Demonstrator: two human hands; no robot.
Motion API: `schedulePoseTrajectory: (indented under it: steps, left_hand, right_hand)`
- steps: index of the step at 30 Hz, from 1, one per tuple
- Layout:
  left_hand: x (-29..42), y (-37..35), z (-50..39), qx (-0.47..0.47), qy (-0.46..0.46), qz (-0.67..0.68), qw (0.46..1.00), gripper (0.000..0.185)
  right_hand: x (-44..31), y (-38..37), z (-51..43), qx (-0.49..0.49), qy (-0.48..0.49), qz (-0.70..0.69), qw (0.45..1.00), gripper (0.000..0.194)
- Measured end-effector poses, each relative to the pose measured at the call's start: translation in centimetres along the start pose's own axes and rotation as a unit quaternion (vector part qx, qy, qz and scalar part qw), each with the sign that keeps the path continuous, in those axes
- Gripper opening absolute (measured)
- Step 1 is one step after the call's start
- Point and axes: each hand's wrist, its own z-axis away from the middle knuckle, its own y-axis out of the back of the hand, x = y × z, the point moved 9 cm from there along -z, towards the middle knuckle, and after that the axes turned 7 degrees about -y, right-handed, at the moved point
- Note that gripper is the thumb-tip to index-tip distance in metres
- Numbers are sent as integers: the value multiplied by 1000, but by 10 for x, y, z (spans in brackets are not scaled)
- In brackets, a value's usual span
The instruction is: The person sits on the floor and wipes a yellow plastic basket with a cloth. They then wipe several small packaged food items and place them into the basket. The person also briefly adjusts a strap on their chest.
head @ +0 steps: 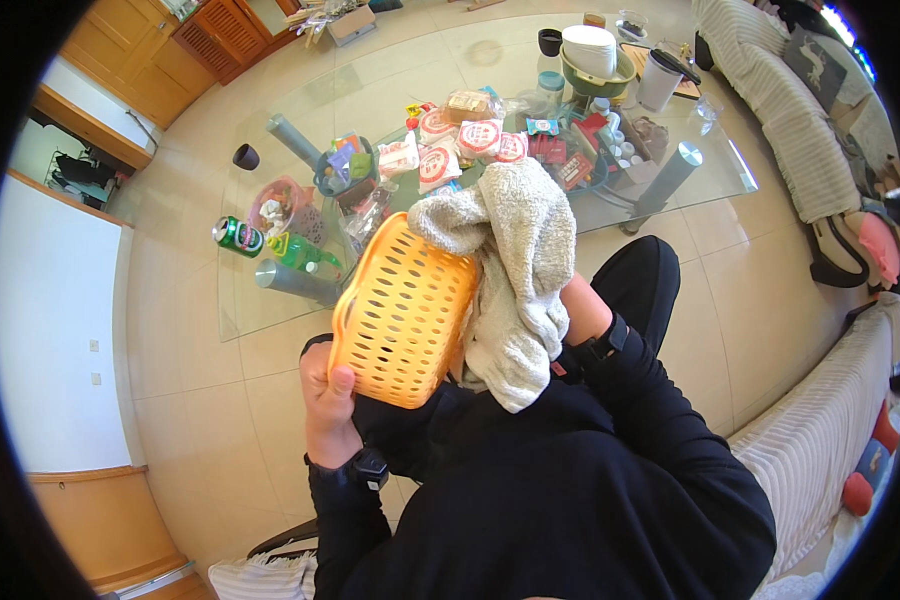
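My left hand (pixel 328 394) grips the rim of a yellow-orange perforated plastic basket (pixel 412 319), its thumb on the outside. The basket is tipped on its side above my lap, its holed wall towards me. A thick beige-grey towel (pixel 525 247) drapes against the basket's right side and hangs down towards my lap. Beneath the towel is my right hand; only the wrist and forearm (pixel 586 311) show, so its fingers and what they grip are hidden.
On the glass table (pixel 300 304) lie several white packets with red print (pixel 480 137), a blue basket of small packs (pixel 345 165), a green can (pixel 238 236) and a green bottle (pixel 300 251). A pink basket (pixel 285 206) stands near them. Striped-covered sofas (pixel 802 390) flank the right side.
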Motion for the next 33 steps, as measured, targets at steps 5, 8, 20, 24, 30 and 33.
schedulePoseTrajectory:
  steps: [5,8,20,24,30,33]
  left_hand:
    - [-31,21,2,79,2,98,992,55]
    - [-35,35,1,102,-15,148,984,66]
    - [-17,36,-7,-8,15,-9,1000,51]
    - [3,10,-17,-23,10,-3,1000,52]
    - [10,6,-13,72,21,123,990,49]
    - [-4,18,-14,95,10,150,984,53]
  right_hand:
    - [28,12,-23,142,-159,-124,969,38]
    - [7,29,-59,130,23,174,976,33]
    - [-42,18,-58,-29,256,170,951,39]
    - [-68,-50,-42,-92,348,320,876,34]
    - [-41,-33,-68,-88,228,165,955,32]
    - [-2,-2,-77,-18,127,191,973,34]
